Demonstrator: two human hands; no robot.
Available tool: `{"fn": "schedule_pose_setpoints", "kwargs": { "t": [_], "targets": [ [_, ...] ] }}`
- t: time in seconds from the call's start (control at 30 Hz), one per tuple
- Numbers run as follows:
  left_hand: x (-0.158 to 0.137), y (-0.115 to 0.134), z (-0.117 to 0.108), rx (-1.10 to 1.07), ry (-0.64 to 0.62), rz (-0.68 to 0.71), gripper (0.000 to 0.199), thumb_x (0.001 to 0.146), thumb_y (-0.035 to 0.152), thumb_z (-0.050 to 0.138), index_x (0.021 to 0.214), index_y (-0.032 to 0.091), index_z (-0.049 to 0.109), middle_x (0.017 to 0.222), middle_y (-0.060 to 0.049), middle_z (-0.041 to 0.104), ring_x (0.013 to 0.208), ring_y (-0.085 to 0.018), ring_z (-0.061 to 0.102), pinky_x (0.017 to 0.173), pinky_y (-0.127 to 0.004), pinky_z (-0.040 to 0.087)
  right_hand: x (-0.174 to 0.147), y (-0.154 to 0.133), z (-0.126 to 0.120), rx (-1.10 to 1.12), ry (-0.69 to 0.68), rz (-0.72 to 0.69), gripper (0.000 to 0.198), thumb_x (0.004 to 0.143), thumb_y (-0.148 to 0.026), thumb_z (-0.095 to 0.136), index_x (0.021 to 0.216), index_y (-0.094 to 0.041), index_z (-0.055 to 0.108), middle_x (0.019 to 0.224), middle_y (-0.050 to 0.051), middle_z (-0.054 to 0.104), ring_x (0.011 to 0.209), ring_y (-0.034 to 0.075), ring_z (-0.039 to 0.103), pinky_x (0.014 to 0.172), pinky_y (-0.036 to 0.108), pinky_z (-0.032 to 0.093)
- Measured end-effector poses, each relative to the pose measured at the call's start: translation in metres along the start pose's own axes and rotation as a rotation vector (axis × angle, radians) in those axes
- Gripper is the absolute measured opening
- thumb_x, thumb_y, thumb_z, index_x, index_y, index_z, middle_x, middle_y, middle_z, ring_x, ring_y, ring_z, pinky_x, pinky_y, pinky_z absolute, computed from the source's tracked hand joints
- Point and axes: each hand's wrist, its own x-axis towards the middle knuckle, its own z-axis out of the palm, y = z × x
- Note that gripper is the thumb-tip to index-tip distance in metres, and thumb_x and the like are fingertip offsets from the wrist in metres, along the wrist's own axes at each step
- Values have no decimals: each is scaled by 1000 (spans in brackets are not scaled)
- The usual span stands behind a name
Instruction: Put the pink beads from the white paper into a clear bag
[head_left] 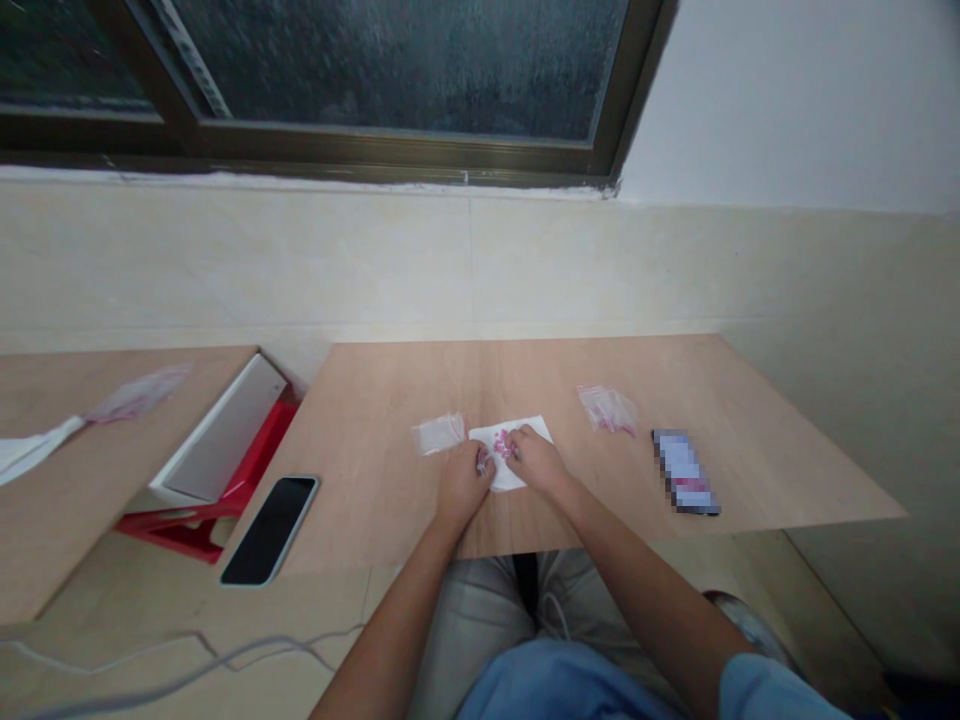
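Observation:
A small white sheet (508,482) with a pink, petal-like pattern (501,441) lies on the wooden table between my hands. My left hand (461,487) rests at the sheet's left edge, its fingers curled around a small shiny thing too small to name. From the right, my right hand (537,460) reaches over the sheet. Its fingertips are pinched together at the pattern's right side, and whatever they hold is hidden. Just beyond my left hand lies a clear zip bag (440,434) with something white inside.
Another clear bag with pink bits (609,410) lies to the right, near a phone with a blurred screen (685,472). A dark-screened phone (270,530) sits at the table's left edge. Left of the table, a red stool (259,455) holds a white box (225,435).

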Motion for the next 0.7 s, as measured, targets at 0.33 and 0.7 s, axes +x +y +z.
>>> {"fn": "schedule_pose_setpoints", "kwargs": {
  "t": [0.33,0.7],
  "targets": [
    [-1,-2,0,2,6,11,2,85,22,57,86,21,56,84,-3,58,82,-20,53,76,-31,39,1,2,5,75,20,5,6,91,-19,58,91,-19,64,101,6,62,90,16,57,82,24,41],
    [-2,2,-2,27,17,9,0,84,21,55,85,21,55,83,-3,58,82,-20,54,76,-31,39,-4,-1,-1,166,94,-48,12,94,-18,56,100,-21,66,101,7,66,94,20,59,83,27,44]
  ]
}}
